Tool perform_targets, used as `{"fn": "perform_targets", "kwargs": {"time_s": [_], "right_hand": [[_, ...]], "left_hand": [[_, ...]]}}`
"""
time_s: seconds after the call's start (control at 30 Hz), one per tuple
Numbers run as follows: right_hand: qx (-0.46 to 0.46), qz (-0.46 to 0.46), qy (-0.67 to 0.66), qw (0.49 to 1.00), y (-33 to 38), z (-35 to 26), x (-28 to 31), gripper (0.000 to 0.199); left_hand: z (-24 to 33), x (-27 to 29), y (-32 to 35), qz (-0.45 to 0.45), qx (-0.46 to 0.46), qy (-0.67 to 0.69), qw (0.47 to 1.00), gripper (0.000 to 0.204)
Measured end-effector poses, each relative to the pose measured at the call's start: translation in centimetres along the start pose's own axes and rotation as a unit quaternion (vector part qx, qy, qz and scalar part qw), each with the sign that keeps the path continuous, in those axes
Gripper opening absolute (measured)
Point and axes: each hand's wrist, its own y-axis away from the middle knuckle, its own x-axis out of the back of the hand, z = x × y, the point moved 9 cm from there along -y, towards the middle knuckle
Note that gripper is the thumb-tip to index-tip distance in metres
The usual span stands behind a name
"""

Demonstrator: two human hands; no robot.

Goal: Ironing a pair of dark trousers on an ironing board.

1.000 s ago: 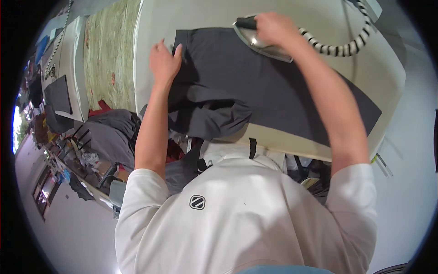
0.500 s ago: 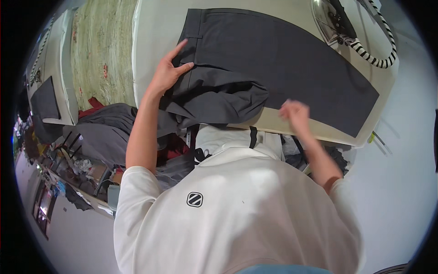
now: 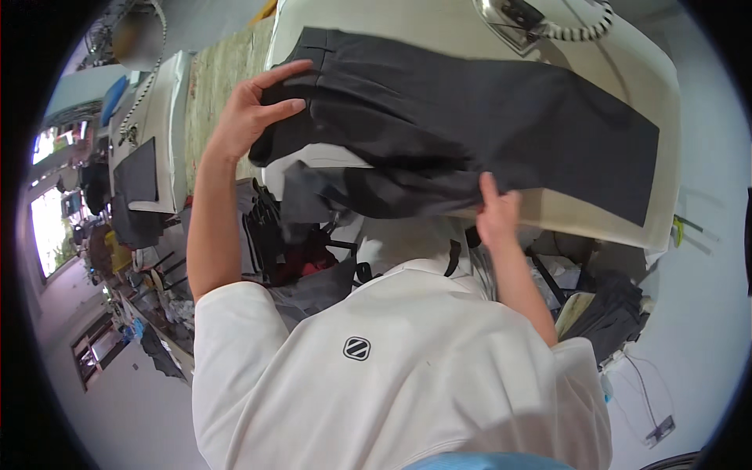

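Note:
Dark grey trousers [image 3: 517,110] lie across a pale padded ironing table [image 3: 548,205], waist toward the left and leg end toward the right. At the waistband is my left hand [image 3: 249,113], thumb and forefinger spread over the cloth; its other fingers are mostly hidden. The waist end is raised and reaches past the table's left edge. Lower down, my right hand [image 3: 499,215] pinches a fold of the trousers near the front edge, thumb on top. A loose, bunched part of the cloth hangs over the front edge between my hands.
An iron [image 3: 509,22] with a black-and-white striped cord [image 3: 576,33] rests at the far side. Left of the table is a wood-patterned surface [image 3: 223,86], with another pale table [image 3: 174,125] beyond. Dark garments [image 3: 611,313] are piled below on the right.
The trousers' waist end has shifted left and lifted with my left hand. My right hand has taken hold of the cloth at the front edge. The view has turned somewhat.

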Motion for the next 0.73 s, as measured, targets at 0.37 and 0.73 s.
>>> {"fn": "perform_targets", "kwargs": {"time_s": [0.37, 0.73], "right_hand": [[0.439, 0.022, 0.326, 0.837, 24.9, -38.5, 19.4, 0.047], [0.675, 0.129, 0.228, 0.689, 37.5, -54.7, 22.7, 0.043]], "left_hand": [[22.7, -15.4, 14.3, 0.055, -0.318, -0.404, 0.856, 0.050], [64.3, -16.8, 32.7, 0.212, -0.567, -0.384, 0.697, 0.076]]}}
